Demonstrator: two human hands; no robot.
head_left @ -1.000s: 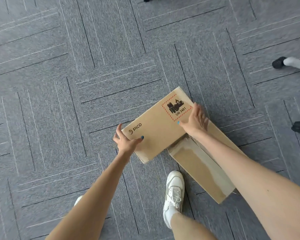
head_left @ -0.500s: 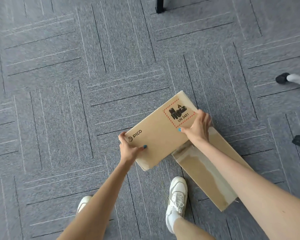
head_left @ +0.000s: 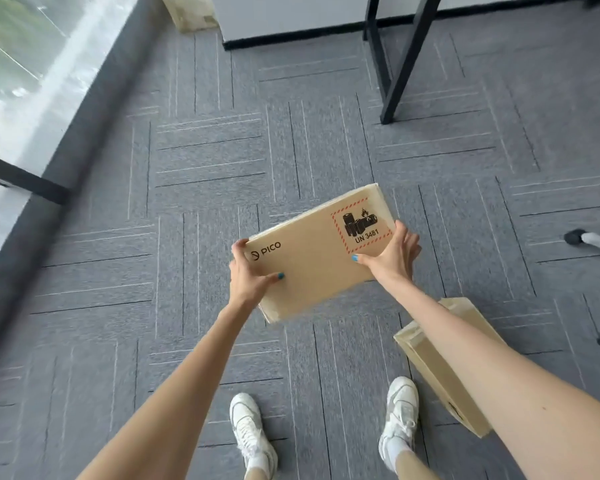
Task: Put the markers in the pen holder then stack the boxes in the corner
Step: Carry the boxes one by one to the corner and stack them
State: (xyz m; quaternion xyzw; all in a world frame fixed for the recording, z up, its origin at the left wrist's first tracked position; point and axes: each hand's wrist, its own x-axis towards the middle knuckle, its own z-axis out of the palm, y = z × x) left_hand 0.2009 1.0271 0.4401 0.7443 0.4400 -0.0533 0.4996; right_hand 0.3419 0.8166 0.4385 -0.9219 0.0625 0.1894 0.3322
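Note:
A flat brown cardboard box (head_left: pixel 312 258) printed with "PICO" and a red-bordered battery label is held up off the grey carpet. My left hand (head_left: pixel 248 275) grips its near-left corner, and my right hand (head_left: pixel 394 258) grips its right end. A second brown box (head_left: pixel 430 365) lies on the carpet at the lower right, partly hidden by my right forearm. A third pale box (head_left: pixel 189 12) stands in the far corner by the white wall. No markers or pen holder are in view.
A window wall with a dark sill (head_left: pixel 49 161) runs along the left. Black desk legs (head_left: pixel 399 60) stand at the top right. Chair castors (head_left: pixel 574 237) sit at the right edge. My feet in white shoes (head_left: pixel 253 434) stand at the bottom.
The PICO box has been lifted off the lower box and the floor. My view has risen and swung, bringing the window, wall corner and desk legs into sight.

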